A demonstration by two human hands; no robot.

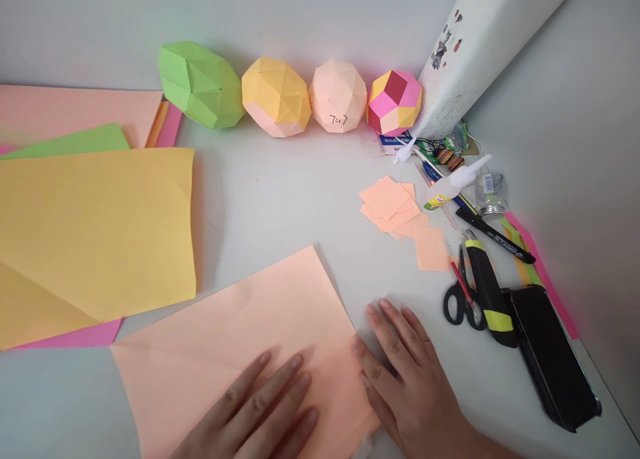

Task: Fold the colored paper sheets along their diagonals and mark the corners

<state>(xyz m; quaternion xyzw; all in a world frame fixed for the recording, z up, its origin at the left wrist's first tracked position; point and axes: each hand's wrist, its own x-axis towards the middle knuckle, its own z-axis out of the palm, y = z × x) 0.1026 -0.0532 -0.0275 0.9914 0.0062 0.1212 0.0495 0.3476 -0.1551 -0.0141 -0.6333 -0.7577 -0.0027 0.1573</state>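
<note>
A large peach paper sheet (240,326) lies tilted on the table at the bottom centre. My left hand (267,412) rests flat on this sheet, its fingers apart and pointing up and to the right. Beside the sheet's right edge is my right hand (405,379), fingers spread, with the thumb and index fingertip at the paper's edge and the other fingertips on the table. Neither hand grips anything that shows. Small peach paper squares (387,199) lie in a loose pile above my right hand.
Yellow sheet (100,232) over other coloured paper at left. Green (200,86), yellow (277,96), pale pink (339,96) and multicoloured (395,102) paper solids line the back. At right: scissors (454,304), cutter (487,286), black phone (553,356), marker (495,236), glue bottle (455,182).
</note>
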